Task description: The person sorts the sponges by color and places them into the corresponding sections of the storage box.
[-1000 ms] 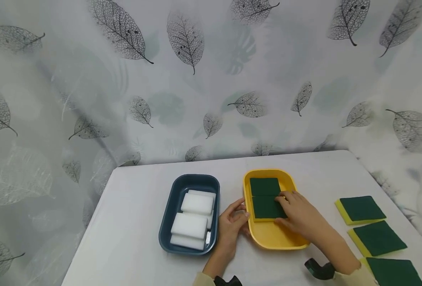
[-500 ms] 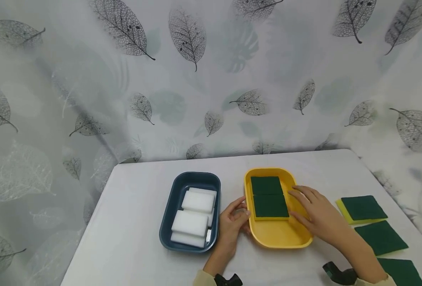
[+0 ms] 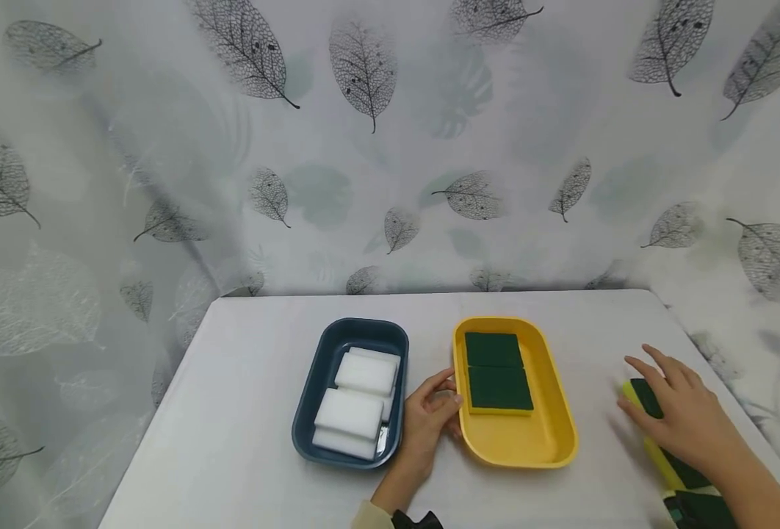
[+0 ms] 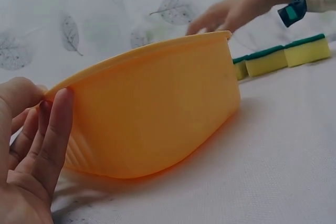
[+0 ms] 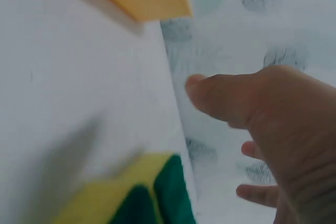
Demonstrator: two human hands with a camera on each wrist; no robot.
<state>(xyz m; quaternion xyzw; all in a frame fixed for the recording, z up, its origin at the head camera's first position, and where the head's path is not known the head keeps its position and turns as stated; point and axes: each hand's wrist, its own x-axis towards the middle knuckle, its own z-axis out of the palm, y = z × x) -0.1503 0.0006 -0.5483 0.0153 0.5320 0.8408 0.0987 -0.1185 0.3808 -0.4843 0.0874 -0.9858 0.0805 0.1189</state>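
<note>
My left hand (image 3: 426,415) pinches the left rim of a yellow tray (image 3: 515,444); in the left wrist view the thumb lies at the rim and the fingers against the outer wall. Two green-and-yellow scouring sponges (image 3: 499,387) lie end to end inside that tray, green side up. Over at the right, my right hand (image 3: 684,411) hovers with spread fingers above a row of similar sponges (image 3: 646,397), holding nothing. It partly hides them in the head view, while the left wrist view shows the row of sponges (image 4: 265,61) from the side.
Left of the yellow tray stands a dark blue tray (image 3: 357,334) holding several white sponges (image 3: 366,373). Both trays rest on a white-covered table (image 3: 231,411). A leaf-printed curtain (image 3: 337,242) rises behind the table's far edge.
My right hand has let go of the sponge in the yellow tray and moved right, over the row of sponges. The left hand has stayed at the tray's rim.
</note>
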